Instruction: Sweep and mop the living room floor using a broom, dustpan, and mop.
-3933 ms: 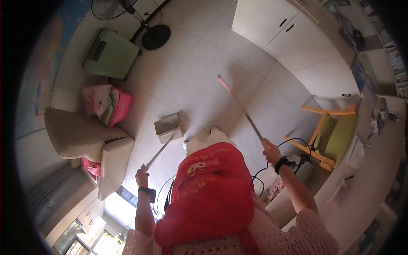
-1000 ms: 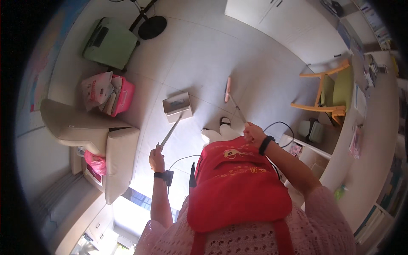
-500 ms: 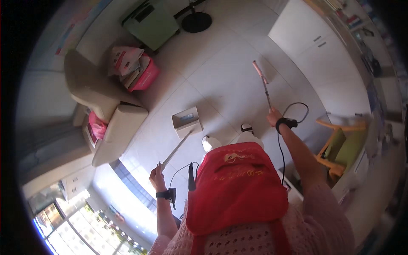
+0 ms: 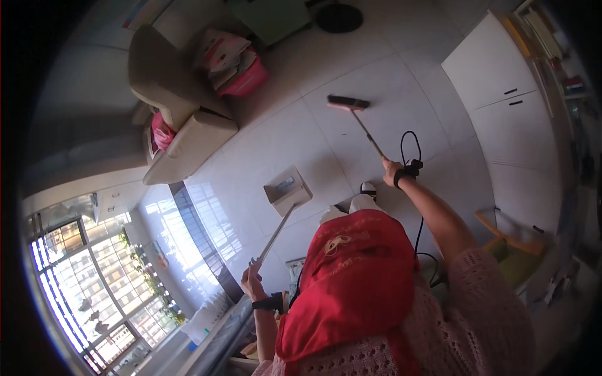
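Observation:
A broom's thin handle runs out of my right hand (image 4: 392, 170), whose fingers are wrapped round it. The broom (image 4: 348, 103) has a pink head with dark bristles, out over the floor ahead of me. Lower left, my left hand (image 4: 253, 283) is closed round the long pale handle of a dustpan. The light box-shaped dustpan (image 4: 300, 194) is at the floor in front of my feet, with a small bluish patch inside it. Both wrists carry black bands with dark devices, and a cable trails from the right one. Around my body is a red apron (image 4: 357, 282).
A beige sofa (image 4: 188, 147) stands at the left, a pink basket (image 4: 248, 78) of papers beyond it. White cabinets (image 4: 514, 125) line the right side, with a green-cushioned wooden chair (image 4: 517, 260) nearer me. A dark round base (image 4: 338, 17) stands at the back.
The broom head has swung left and now shows its bristles broadside. My view has turned and moved forward; the sofa and basket appear further up and right. Both hands keep their holds.

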